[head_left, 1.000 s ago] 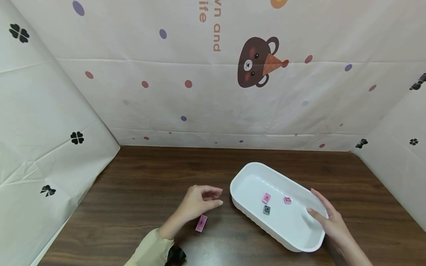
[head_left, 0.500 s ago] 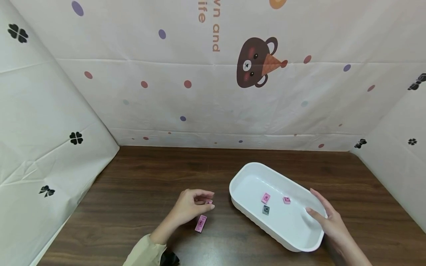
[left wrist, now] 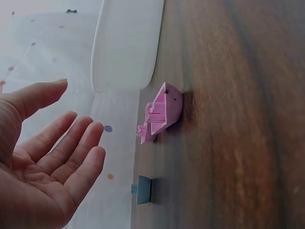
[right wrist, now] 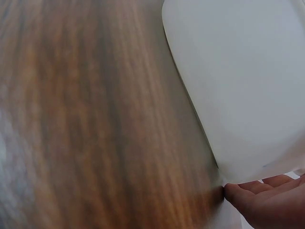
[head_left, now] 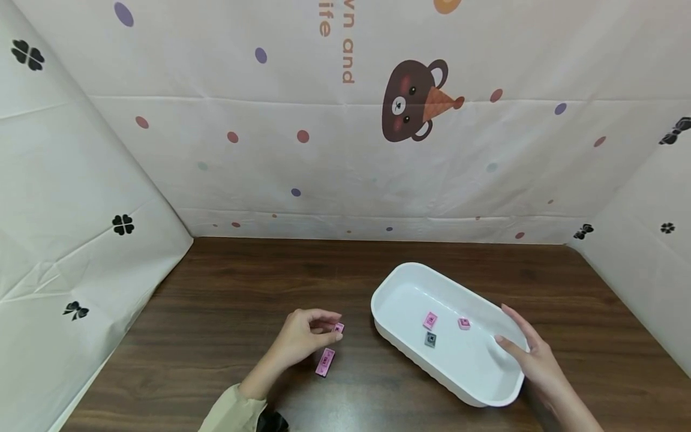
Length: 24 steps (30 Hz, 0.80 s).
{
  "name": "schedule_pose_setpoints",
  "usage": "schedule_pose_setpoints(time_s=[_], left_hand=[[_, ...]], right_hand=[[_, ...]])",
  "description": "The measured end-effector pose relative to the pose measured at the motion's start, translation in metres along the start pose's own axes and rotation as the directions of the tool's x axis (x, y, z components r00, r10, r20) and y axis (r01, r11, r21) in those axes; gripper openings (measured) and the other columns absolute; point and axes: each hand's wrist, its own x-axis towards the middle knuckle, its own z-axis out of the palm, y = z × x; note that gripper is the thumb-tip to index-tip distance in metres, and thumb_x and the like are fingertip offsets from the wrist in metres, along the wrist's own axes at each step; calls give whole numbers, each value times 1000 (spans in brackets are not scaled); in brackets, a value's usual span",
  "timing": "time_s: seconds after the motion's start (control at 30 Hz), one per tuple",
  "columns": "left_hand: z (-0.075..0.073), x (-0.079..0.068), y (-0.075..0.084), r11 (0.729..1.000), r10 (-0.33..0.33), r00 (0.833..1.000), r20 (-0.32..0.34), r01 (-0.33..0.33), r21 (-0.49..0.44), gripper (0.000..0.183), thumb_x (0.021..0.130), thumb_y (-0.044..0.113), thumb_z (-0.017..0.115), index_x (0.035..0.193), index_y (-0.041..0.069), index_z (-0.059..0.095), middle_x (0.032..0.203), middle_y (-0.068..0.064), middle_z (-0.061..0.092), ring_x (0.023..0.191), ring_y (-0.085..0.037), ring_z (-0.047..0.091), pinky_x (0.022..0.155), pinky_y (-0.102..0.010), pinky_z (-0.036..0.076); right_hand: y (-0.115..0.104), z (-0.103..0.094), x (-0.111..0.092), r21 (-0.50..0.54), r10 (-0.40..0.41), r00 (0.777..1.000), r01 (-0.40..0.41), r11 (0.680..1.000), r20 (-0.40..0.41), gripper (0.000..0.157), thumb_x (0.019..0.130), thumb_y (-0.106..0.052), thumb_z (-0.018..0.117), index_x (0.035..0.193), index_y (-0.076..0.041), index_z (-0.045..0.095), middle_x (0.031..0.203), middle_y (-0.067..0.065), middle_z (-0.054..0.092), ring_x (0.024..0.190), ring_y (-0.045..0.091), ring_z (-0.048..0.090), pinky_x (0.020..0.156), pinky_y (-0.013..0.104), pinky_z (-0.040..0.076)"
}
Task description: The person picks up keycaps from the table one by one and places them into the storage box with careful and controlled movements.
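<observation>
My left hand (head_left: 302, 337) hovers low over the table, fingers spread apart from the thumb and nothing between them, as the left wrist view shows. Close by lie a pink toy boat (head_left: 325, 362), a smaller pink toy boat (head_left: 338, 327) partly covered by the fingers, and a teal toy boat (left wrist: 144, 190) that the hand hides from the head view. At the right, my right hand (head_left: 534, 360) grips the end of a white tray (head_left: 486, 384), thumb over the rim and fingers outside. Inside sit two small pink pieces (head_left: 430, 320) and a grey-green one (head_left: 430, 339).
The dark wooden table (head_left: 243, 276) is bounded by a white printed cloth (head_left: 216, 162) at the back and both sides. The tray stands slantwise on the right half, its left end to the right of my left hand.
My left hand has drawn back to the left and slightly down, bringing the smaller pink toy boat into sight by its fingers. My right hand keeps its grip on the tray.
</observation>
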Motion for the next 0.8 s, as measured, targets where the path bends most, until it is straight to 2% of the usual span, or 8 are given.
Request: schedule_pose_setpoints(time_s=[0.13,0.4,0.57,0.63,0.7,0.77,0.8], left_hand=[[-1,-2,0,999,-31,999,10,30,8,32,74,11,74,100,-5,65,95,-17,67,88,-26,64,78,-31,51],[0,-4,-3,998,-61,997,38,60,5,32,73,12,75,99,-3,67,90,-15,68,81,-20,64,66,-20,50],[0,-5,-5,998,-64,997,51,63,26,31,72,11,75,98,-3,67,89,-14,68,78,-18,64,64,-19,50],[0,-6,-5,998,-59,997,56,58,22,31,72,10,75,98,-4,66,89,-15,68,77,-18,64,64,-20,50],[-1,-6,-5,998,-59,996,62,58,10,30,72,9,75,97,-5,66,90,-16,68,77,-19,64,64,-20,50],[-1,-6,-5,998,-62,995,71,62,8,29,72,8,75,96,-6,66,89,-16,67,76,-19,64,63,-20,50],[-1,-6,-5,998,-66,995,77,65,17,29,71,8,75,96,-5,66,88,-16,67,76,-19,63,63,-20,49]], right_hand=[[-1,0,0,7,2,1000,-2,1000,2,71,91,-31,54,147,-17,13,148,23,11,130,46,16,98,63,17],[-1,0,0,1,10,1000,-10,1000,4,71,91,-31,54,147,-16,12,148,24,11,130,46,16,98,63,17],[-1,0,1,-7,5,1000,-5,1000,4,71,91,-32,54,147,-16,12,148,24,12,130,45,17,98,62,19],[0,0,1,-24,0,1000,0,1000,-2,70,92,-33,53,147,-17,13,148,23,14,129,42,21,97,53,27],[1,0,0,-48,-2,1000,2,999,-7,70,92,-34,52,147,-18,13,147,23,16,126,39,25,92,38,33],[2,0,0,-70,-3,1000,2,998,-11,69,92,-35,52,147,-19,13,147,23,19,125,36,28,83,24,33],[2,0,0,-73,-1,1000,0,997,-10,69,92,-35,52,147,-19,13,147,23,19,125,36,28,81,22,32]])
